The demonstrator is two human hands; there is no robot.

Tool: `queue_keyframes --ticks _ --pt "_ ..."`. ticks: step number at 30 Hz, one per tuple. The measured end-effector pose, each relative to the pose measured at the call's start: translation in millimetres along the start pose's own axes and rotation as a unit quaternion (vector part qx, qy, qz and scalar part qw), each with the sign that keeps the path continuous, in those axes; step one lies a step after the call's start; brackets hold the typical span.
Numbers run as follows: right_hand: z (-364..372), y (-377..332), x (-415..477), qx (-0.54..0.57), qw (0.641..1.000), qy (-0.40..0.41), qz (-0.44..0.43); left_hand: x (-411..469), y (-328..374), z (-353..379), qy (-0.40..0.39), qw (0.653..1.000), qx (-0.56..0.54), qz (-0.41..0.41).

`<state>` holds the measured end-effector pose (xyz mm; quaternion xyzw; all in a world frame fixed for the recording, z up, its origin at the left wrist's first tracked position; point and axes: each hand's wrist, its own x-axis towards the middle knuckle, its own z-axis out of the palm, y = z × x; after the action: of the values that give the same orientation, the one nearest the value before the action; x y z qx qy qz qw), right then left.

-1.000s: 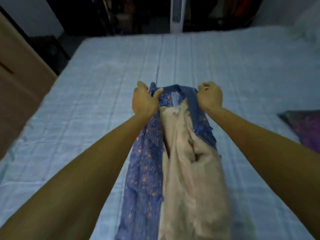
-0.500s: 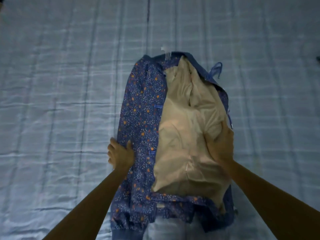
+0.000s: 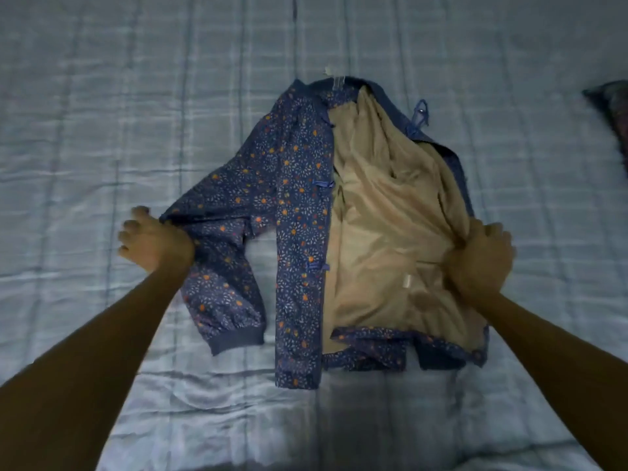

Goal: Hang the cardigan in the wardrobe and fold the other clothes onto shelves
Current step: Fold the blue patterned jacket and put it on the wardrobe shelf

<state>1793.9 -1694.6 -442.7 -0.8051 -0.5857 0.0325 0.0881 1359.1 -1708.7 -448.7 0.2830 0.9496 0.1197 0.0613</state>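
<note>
A blue floral cardigan with a beige lining lies front up and open on the bed, collar away from me. Its left sleeve is spread out to the left and bent at the elbow, with the cuff pointing back toward me. My left hand holds that sleeve at the bend, fingers curled, with the cloth under the thumb side. My right hand grips the cardigan's right edge, bunching lining and outer cloth. The right sleeve is hidden.
The light blue checked bed cover fills the view on all sides of the cardigan. A dark patterned piece of cloth lies at the right edge of the frame.
The cardigan went from being held up by the collar to lying on the bed. Since half a second ago my left hand has pulled the left sleeve out sideways; my right hand stayed at the right edge.
</note>
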Motion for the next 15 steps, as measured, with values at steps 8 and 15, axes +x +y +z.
queue_keyframes --ticks 8,15 --pt "-7 -10 -38 0.247 0.954 -0.167 0.035 -145 -8 45 -0.222 0.914 -0.042 0.338" --pt "8 20 -58 0.070 0.987 -0.143 0.008 -236 -16 77 -0.227 0.853 0.062 0.466"
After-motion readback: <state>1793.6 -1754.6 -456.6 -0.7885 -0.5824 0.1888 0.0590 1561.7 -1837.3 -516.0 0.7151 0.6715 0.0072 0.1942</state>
